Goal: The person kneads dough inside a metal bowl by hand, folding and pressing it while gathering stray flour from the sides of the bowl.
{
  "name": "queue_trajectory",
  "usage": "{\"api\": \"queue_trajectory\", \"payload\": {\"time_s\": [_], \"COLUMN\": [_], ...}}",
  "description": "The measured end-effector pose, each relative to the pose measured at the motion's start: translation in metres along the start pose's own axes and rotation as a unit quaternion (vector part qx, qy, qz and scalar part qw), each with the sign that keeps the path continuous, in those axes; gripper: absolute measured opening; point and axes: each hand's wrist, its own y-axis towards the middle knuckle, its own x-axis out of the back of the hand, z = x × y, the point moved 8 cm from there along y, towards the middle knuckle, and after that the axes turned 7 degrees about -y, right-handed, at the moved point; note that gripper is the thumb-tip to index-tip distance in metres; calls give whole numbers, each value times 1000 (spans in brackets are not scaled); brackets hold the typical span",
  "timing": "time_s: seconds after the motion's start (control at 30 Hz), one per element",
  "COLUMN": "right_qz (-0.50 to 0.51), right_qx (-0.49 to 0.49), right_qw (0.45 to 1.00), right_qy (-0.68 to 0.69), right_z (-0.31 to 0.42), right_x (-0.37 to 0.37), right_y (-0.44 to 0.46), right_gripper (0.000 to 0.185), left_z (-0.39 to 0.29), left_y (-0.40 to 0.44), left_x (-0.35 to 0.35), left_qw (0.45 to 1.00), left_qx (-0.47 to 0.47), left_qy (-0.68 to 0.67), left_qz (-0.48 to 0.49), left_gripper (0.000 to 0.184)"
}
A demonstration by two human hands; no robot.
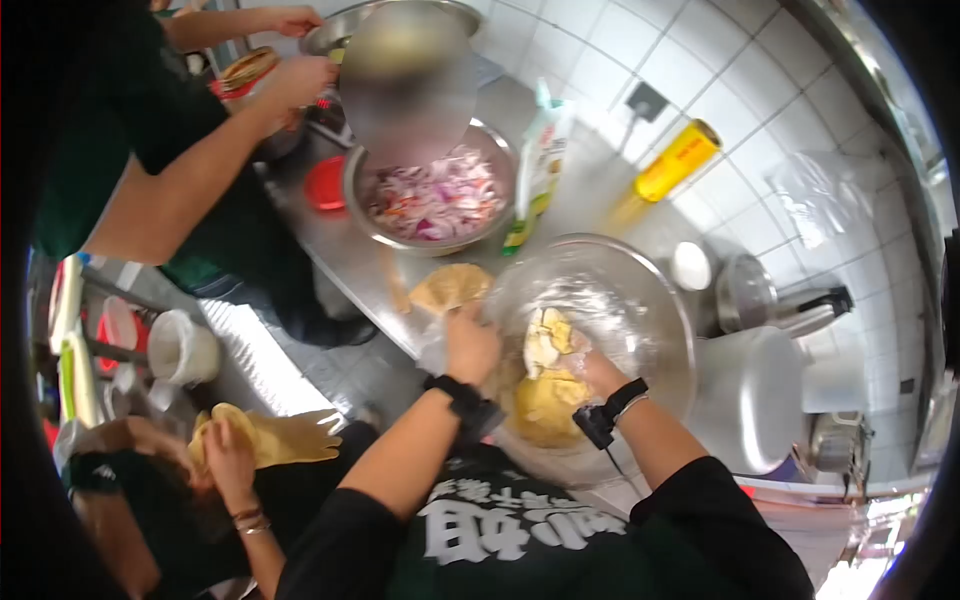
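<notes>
A large steel bowl (665,300) stands in front of me with yellow and white dough-like food (545,395) in it. My right hand (597,372) is inside the bowl with its fingers at the pale yellow mass, pale residue on the skin. At the bowl's left rim is my left hand (472,345), its fingers bent; what they grip is too blurred to make out. Just above that hand lies a tan, fan-shaped piece (452,288). Both wrists wear black devices.
A bowl of sliced red onion (435,200) stands beyond, under a blurred round lid or pan. A person works at the upper left; another at the lower left handles yellowish gloves (270,435). A yellow roll (678,160), a white-green bag (540,170) and a large pot (755,400) stand near.
</notes>
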Motion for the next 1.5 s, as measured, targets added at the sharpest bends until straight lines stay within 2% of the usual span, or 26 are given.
{"api": "queue_trajectory", "payload": {"time_s": [0.03, 0.07, 0.1, 0.17, 0.2, 0.23, 0.27, 0.37, 0.4, 0.47, 0.53, 0.63, 0.67, 0.7, 0.73, 0.8, 0.87, 0.97, 1.07, 1.1, 1.17, 1.23, 1.27, 1.37, 1.47, 1.5], "right_qz": [-16, -29, 46, 56, 17, -14, 13, 31, 19, 44, 24, 61, 104, 157, 171, 185, 171, -23, -92, -33, 82, 193, 220, 191, 35, 34], "right_qx": [-54, 17, -193, -57, 7, 63, -127, -105, -28, -5, -116, -100, -107, -106, -51, -36, -163, -11, 44, 101, 102, -8, 50, 96, 236, 231], "right_qw": [995, 997, 953, 991, 959, 894, 874, 799, 796, 803, 821, 809, 827, 876, 899, 961, 944, 960, 990, 990, 969, 879, 864, 837, 804, 798], "right_qy": [80, -73, 229, -109, -282, -444, -469, -592, -604, -594, -558, -576, -541, -444, -399, -202, -229, -278, -99, -95, -209, -437, -449, -504, -545, -555], "right_z": [-5, -17, -53, -39, -26, -11, -9, -34, -40, -114, -54, -77, -84, -64, -31, 12, 24, -13, -67, -68, -60, -29, -28, 58, 23, 16], "right_x": [16, 34, 14, -13, -4, -6, -16, -31, -32, -30, -24, -18, -14, -9, -4, 12, 41, 85, 56, 36, -10, -45, -53, -52, -27, -28], "right_y": [-15, -25, -23, -2, -12, -21, -21, 4, 14, 51, 50, 65, 66, 54, 42, 17, 21, 66, 110, 119, 118, 88, 64, -24, -64, -62], "right_gripper": [48, 47, 45, 45, 47, 50, 52, 54, 50, 46, 48, 51, 55, 62, 62, 60, 53, 33, 31, 31, 32, 33, 32, 31, 30, 29], "left_z": [9, 15, 20, -33, -13, -9, -22, -34, -35, -38, -39, -34, -25, -22, -27, -31, -34, -30, -32, -32, -29, -21, -12, 3, 5, -6], "left_y": [2, 2, -2, -18, -10, -8, -12, -19, -17, -18, -20, -20, -20, -16, -14, -20, -23, -20, -20, -20, -18, -17, -14, -9, -11, -15], "left_x": [-16, -5, 8, 5, -2, -3, -3, 1, 0, 1, 2, 1, 0, 0, 2, 2, 2, 2, 1, 2, 4, 1, 0, -1, -2, 0], "left_qw": [998, 1000, 999, 988, 989, 997, 997, 996, 995, 995, 995, 994, 995, 995, 996, 996, 996, 996, 995, 994, 994, 996, 998, 999, 999, 998], "left_qx": [17, 3, -9, -53, -19, -3, 1, 3, -1, -13, -11, 3, 3, 4, 2, 13, 0, -20, -23, -19, -9, 4, 12, 34, 33, 28], "left_qy": [-48, -11, 26, 120, 141, 82, 78, 88, 93, 90, 94, 102, 97, 93, 88, 78, 75, 70, 82, 87, 84, 60, 41, -9, -10, 22], "left_qz": [40, 4, -34, -79, -28, -8, -17, -32, -33, -34, -33, -26, -23, -21, -26, -31, -44, -51, -53, -54, -64, -59, -50, -31, -37, -46], "left_gripper": [35, 34, 33, 32, 34, 37, 37, 38, 39, 39, 39, 39, 39, 39, 39, 39, 38, 38, 39, 39, 38, 38, 38, 38, 37, 36]}}
